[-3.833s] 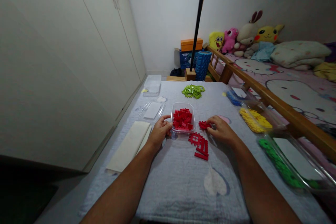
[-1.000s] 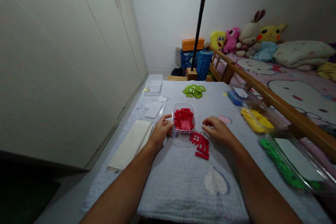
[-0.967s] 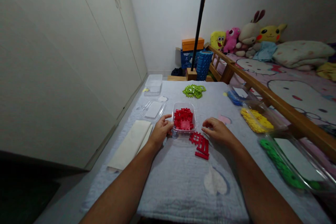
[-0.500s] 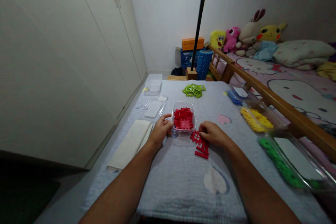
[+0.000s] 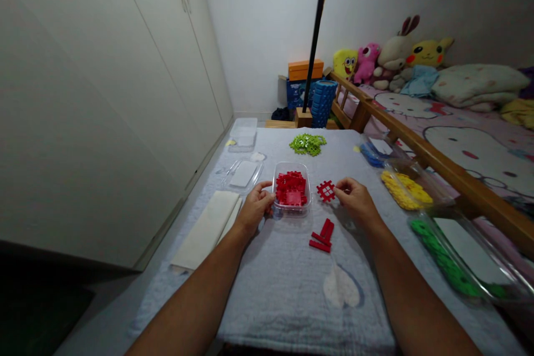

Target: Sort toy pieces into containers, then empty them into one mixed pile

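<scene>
Now, left hand: your left hand sits at mid-frame with its fingers half-curled against the left wall of the clear tub. That looks like a bracing hold, so the light tub stays put on the soft cloth.
Right hand: your right hand has thumb and forefinger closed in a pinch on the right edge of a red lattice piece. The other fingers are loosely folded.
Lattice piece: it is held flat and face up, just right of the tub's right wall and apart from it. Whether it rests on the cloth or hangs just above it, you cannot tell.
Tub contents: red pieces are heaped inside, near the rim.
Loose red pieces: these lie below the lattice piece, nearer you, between your forearms.
Edges: the cloth-covered tabletop runs close to the cupboard doors on the left and the wooden bed rail on the right.
Crowded side: yellow pieces and green pieces in clear packs line the right edge.
Open room: bare cloth lies between the tub and the light-green pile above it, and in the lower centre.
Left strip: a flat lid and a white sheet lie beside your left wrist.
</scene>
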Action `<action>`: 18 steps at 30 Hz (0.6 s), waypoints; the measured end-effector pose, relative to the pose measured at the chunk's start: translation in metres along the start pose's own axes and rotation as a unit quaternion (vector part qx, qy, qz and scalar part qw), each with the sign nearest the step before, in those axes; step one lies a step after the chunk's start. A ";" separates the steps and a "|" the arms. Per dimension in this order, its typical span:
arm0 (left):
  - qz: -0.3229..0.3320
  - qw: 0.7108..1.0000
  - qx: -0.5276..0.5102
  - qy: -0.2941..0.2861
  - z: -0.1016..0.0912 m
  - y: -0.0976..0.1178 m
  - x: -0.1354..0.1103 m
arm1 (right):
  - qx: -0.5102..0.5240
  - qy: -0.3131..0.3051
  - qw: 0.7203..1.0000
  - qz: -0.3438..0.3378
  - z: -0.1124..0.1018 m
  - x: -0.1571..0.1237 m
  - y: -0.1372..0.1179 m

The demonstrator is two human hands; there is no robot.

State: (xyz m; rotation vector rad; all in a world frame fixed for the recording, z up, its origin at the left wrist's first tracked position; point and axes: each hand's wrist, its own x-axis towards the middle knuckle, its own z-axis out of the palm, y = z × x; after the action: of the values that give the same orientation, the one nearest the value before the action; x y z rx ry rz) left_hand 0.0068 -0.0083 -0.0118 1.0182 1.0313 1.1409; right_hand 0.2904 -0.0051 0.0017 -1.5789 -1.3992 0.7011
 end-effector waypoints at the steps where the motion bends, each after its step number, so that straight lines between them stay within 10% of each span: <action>1: -0.001 1.000 0.000 0.001 0.000 0.000 0.000 | 0.031 0.012 0.999 0.012 0.000 0.000 -0.003; 18: -0.003 1.000 -0.005 -0.003 -0.002 -0.006 0.003 | 0.036 -0.021 0.997 -0.058 0.061 0.048 -0.059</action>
State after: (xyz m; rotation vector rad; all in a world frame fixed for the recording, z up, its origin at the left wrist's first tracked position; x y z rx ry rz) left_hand 0.0060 -0.0055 -0.0182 1.0095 1.0237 1.1361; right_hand 0.2197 0.0544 0.0330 -1.4226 -1.4671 0.7121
